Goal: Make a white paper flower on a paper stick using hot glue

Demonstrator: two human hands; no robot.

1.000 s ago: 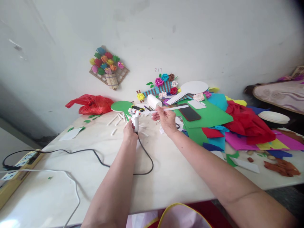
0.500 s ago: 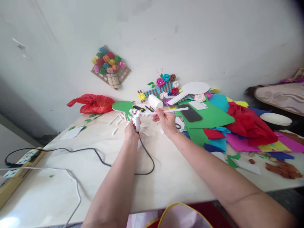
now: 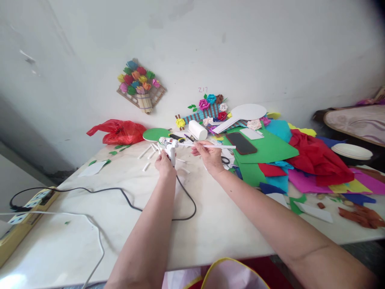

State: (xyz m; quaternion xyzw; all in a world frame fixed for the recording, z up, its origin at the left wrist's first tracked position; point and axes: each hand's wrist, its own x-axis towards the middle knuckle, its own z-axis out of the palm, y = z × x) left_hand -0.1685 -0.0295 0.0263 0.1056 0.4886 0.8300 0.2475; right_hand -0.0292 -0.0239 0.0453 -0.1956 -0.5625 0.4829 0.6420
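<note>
My left hand (image 3: 165, 163) is closed around the handle of a white glue gun (image 3: 171, 153), which has a black cord running from its base. My right hand (image 3: 210, 156) pinches a long, thin white stick (image 3: 224, 147). The stick lies nearly level, its left end at the glue gun and its right end sticking out past my fingers. Whether that left end sits inside the gun is too small to tell. Short white rolls (image 3: 146, 166) lie on the table left of the gun. Black-handled scissors (image 3: 225, 160) lie just right of my right hand.
A phone (image 3: 241, 143) rests on green sheets (image 3: 273, 148). Coloured paper, including a red crumpled piece (image 3: 315, 160), covers the right side. A red plastic bag (image 3: 123, 132) sits at the back left. A power strip (image 3: 33, 208) and cords lie along the left edge.
The right end of the white stick has dropped, making it more level. My right hand has lowered slightly, and the glue gun has shifted a little left.
</note>
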